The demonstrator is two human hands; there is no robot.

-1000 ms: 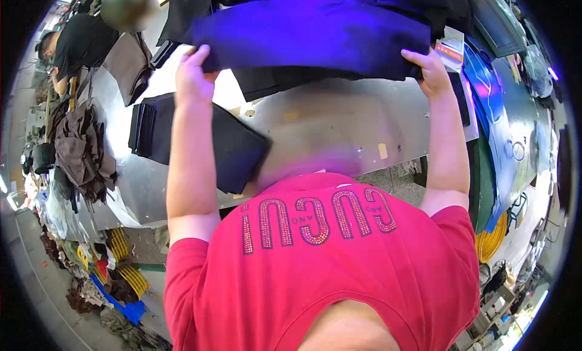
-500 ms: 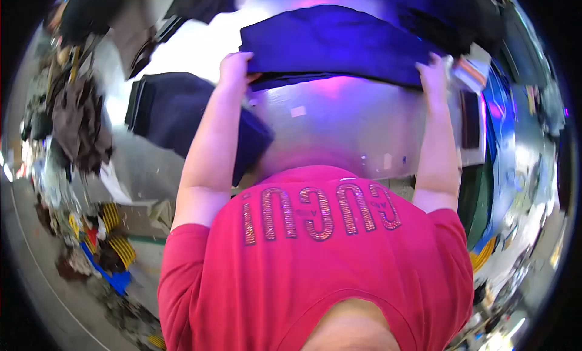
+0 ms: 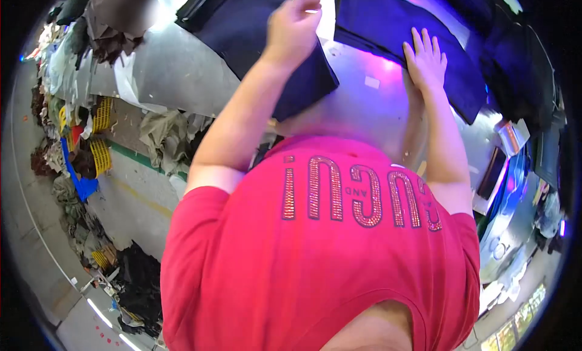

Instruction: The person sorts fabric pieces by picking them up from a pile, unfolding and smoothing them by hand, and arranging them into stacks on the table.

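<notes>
My right hand (image 3: 426, 62) lies with its fingers spread on a folded dark cloth (image 3: 376, 23) on the metal table (image 3: 370, 105). My left hand (image 3: 292, 30) is above the near corner area of a second stack of dark cloth pieces (image 3: 242, 30) to the left. Its fingers are curled together, and whatever they may hold is hidden. The two dark cloths lie apart, with a strip of table between them.
A small pale paper piece (image 3: 372, 82) lies on the table between the cloths. More dark fabric (image 3: 509, 60) is at the right. Brown crumpled cloth (image 3: 112, 36) sits at the far left, and yellow baskets (image 3: 100, 157) stand below on the floor side.
The dark cloth that both hands held by its ends now lies on the table to the right. My left hand has come off it, and my right hand is flattened on it. The view has turned left.
</notes>
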